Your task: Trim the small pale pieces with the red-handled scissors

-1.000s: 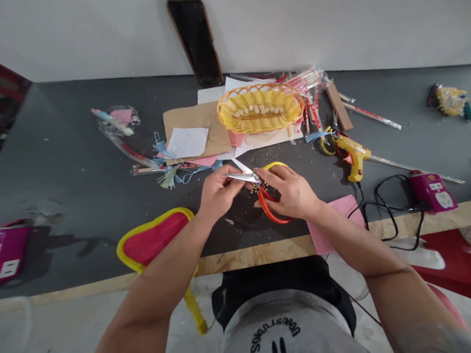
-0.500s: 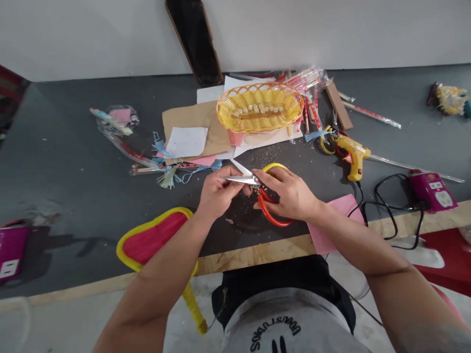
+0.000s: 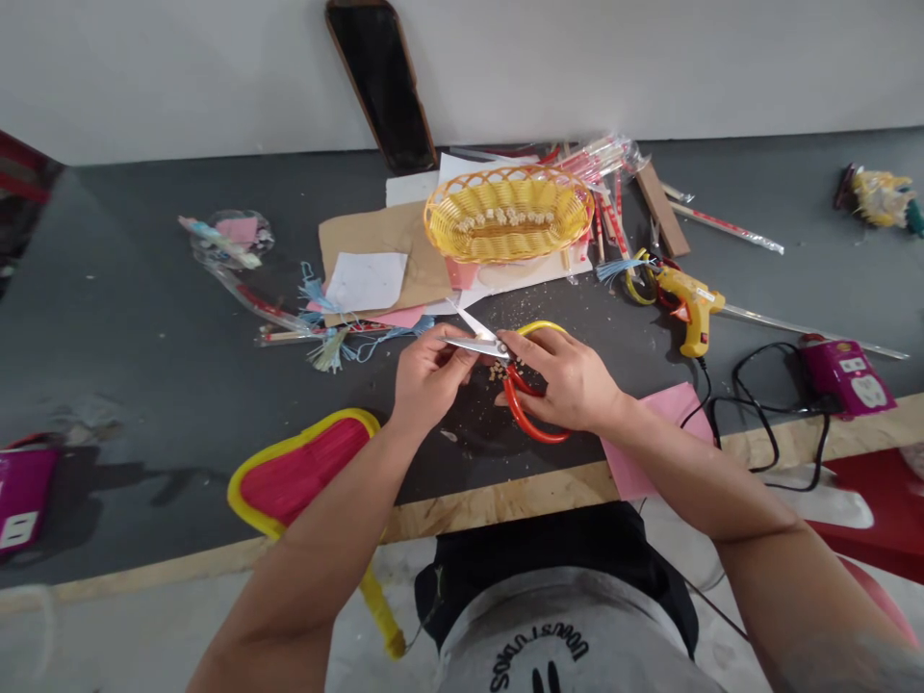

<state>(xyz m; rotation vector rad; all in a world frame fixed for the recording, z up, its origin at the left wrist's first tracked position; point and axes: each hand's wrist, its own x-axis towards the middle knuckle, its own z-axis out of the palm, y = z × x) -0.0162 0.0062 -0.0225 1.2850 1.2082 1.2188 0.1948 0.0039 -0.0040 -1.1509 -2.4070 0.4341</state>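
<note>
My right hand (image 3: pixel 574 380) is closed on a pair of scissors (image 3: pixel 515 397) with one red and one yellow handle loop. Their blades stand apart, pointing left across the fingers of my left hand (image 3: pixel 427 380). Those fingers are pinched together near the blades; whatever small thing they hold is mostly hidden. Tan crumbs (image 3: pixel 497 372) lie on the dark table under the scissors. Just beyond my hands, an oval yellow woven basket (image 3: pixel 505 252) holds a row of small beige pieces (image 3: pixel 514 218).
A yellow glue gun (image 3: pixel 697 313) lies to the right, near a purple power socket box (image 3: pixel 850 375). A pink fan-like piece with yellow edging (image 3: pixel 299 472) lies under my left forearm. Tassels (image 3: pixel 328 346), cardboard (image 3: pixel 382 229) and a leaning phone (image 3: pixel 382 87) are farther back.
The scissor blades have shifted slightly, with a slightly narrower gap between them. My left fingers have drawn in a little near the blades. The basket and tools have stayed put.
</note>
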